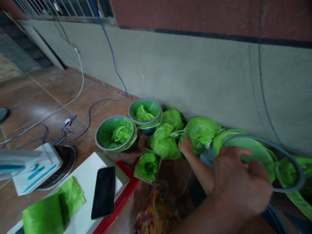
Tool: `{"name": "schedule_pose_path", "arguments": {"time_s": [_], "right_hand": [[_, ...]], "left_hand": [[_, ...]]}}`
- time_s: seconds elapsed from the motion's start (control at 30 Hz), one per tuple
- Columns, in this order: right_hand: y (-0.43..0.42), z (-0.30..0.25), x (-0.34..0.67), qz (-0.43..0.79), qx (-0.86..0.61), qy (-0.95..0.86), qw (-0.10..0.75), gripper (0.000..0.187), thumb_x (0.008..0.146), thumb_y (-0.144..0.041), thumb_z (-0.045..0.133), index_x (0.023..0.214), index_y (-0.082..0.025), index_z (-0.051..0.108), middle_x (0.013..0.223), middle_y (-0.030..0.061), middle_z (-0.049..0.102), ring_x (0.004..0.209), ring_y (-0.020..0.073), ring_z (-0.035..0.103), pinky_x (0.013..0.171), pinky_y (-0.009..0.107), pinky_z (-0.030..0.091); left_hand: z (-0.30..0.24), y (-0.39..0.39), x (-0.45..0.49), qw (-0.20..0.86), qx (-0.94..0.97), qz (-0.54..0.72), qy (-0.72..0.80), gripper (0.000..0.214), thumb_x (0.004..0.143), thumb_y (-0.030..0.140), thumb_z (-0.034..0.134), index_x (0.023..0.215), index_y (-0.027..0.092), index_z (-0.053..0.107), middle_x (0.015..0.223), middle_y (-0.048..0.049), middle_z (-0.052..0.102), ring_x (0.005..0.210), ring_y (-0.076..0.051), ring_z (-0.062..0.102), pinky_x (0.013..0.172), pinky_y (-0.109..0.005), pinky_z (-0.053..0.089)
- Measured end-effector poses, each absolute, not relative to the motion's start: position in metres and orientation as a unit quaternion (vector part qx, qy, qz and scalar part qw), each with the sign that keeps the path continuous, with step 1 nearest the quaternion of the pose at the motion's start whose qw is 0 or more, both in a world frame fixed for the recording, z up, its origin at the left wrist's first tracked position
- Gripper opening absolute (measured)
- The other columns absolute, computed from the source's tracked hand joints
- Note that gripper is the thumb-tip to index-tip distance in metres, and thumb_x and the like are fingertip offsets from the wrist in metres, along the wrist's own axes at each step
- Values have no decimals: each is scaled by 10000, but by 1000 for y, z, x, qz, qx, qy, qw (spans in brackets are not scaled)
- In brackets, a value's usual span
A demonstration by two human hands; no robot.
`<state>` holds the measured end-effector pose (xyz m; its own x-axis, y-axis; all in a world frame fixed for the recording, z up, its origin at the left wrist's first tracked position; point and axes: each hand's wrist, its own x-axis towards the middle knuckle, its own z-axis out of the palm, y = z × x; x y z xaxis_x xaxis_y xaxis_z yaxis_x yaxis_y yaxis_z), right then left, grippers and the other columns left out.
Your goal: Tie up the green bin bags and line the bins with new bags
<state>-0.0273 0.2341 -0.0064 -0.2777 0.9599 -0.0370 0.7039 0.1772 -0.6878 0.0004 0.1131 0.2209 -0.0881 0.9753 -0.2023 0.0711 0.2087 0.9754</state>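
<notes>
My left hand reaches in from the bottom and is blurred by motion. Its fingers are curled at the near left side of a grey bin ring, which looks raised and tilted; the exact grip is partly hidden. Below the ring, part of a dark blue bin rim shows. Green plastic liner lies behind the ring. My right hand does not show. Another person's small hand touches the white drawstring of a filled green bag.
Two lined bins and a square lined basket stand left of the bags. A phone and a green bag roll lie on a white box. A fan, cables and keys are on the tiles.
</notes>
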Motion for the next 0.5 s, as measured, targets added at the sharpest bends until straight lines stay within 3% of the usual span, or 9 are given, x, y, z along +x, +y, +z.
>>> {"name": "schedule_pose_path", "arguments": {"time_s": [0.1,0.23,0.33,0.5], "right_hand": [[221,-20,-34,263,-582,-748,180,527,839,-108,453,1366,-74,464,1386,224,466,1182,263,515,958,332,424],[201,-24,-56,170,-483,-857,56,561,876,-85,415,1430,-168,443,1557,162,287,1277,309,431,1048,438,353],[193,-20,-81,134,-373,-918,-6,563,895,-67,372,1439,-182,453,1581,137,268,1355,325,369,1102,486,289],[206,-19,-125,160,-250,-955,3,507,918,-72,385,1405,-155,497,1565,142,311,1451,298,235,1164,541,125]], "left_hand": [[221,115,8,542,375,474,583,251,826,275,544,1036,239,675,1009,-108,692,852,-229,659,809,-420,548],[221,112,13,592,363,450,561,272,814,320,541,1034,281,697,1009,-112,711,844,-223,666,720,-385,538],[213,110,17,606,347,450,557,305,827,407,525,1050,318,712,952,-113,726,819,-204,665,647,-363,510],[188,103,25,613,325,490,527,456,834,601,435,1085,335,707,924,-115,721,776,-196,653,594,-356,476]]}}
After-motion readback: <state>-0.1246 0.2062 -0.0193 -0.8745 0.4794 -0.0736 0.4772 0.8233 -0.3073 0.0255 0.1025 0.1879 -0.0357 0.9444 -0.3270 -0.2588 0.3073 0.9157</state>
